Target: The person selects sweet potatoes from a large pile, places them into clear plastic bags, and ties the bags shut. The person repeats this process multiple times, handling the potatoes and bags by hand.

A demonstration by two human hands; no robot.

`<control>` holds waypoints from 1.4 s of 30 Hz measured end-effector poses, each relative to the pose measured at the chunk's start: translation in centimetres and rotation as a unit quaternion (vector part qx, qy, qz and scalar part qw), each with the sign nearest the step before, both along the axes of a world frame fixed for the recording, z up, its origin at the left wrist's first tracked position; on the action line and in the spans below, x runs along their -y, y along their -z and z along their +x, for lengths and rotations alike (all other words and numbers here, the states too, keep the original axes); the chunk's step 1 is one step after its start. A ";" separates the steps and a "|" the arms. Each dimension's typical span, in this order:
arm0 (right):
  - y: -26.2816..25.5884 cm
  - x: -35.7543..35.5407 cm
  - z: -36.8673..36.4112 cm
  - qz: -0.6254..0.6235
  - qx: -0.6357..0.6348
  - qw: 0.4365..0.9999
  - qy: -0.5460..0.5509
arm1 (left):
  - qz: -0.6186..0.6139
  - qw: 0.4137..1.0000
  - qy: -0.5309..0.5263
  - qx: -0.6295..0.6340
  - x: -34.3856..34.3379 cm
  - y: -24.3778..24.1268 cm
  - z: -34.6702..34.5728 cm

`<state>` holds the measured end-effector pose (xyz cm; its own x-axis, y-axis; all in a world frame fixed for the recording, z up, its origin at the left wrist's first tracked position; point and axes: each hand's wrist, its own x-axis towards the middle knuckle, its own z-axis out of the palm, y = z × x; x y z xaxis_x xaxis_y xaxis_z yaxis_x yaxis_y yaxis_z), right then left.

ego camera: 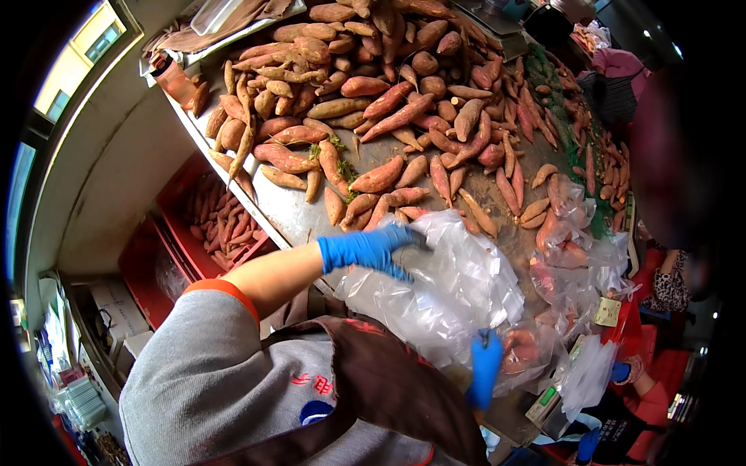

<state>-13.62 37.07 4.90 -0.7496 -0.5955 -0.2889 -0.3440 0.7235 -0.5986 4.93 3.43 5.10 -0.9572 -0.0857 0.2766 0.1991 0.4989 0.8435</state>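
Observation:
My left hand (373, 250), in a blue glove with dark fingertips, reaches over a pile of clear plastic bags (449, 279). Its fingers are spread from the thumb, slightly blurred, and nothing shows in its grasp. Lower right, my right hand (486, 358), also in a blue glove, has curled fingers at the pile's edge; whether it grips the plastic cannot be made out. Beside it lies a clear bag with sweet potatoes (520, 345) inside. Beyond the bags, loose sweet potatoes (379, 175) are heaped across the metal table (271, 201).
Red crates (169, 198), one holding small sweet potatoes (227, 227), stand left of the table. More bagged sweet potatoes (548, 274) and a scale (545, 402) are at right. Green netting (548, 87) lies at the far right. Other people (635, 402) are along the right side.

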 end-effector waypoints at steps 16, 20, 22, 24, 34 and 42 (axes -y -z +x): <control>-5.6 2.2 2.8 -0.219 0.155 0.955 0.124 | 0.429 0.851 -0.287 0.096 9.9 3.3 -1.0; -3.5 2.2 1.8 -0.332 -0.005 0.915 0.231 | 0.754 0.650 -0.088 0.022 7.9 -0.5 1.0; -4.2 2.6 0.8 -0.292 -0.031 0.938 0.185 | 0.723 0.690 -0.013 -0.015 7.0 -1.4 1.6; -5.8 4.4 0.7 -0.288 -0.049 0.946 0.139 | 0.661 0.749 -0.040 -0.030 5.1 -3.6 2.0; -12.0 18.5 6.8 -0.213 -0.182 0.931 -0.235 | 0.430 0.903 0.011 0.015 0.2 -6.7 3.4; -9.1 18.1 6.9 -0.273 -0.018 0.954 -0.119 | 0.844 0.501 0.061 -0.180 -1.4 -6.0 2.4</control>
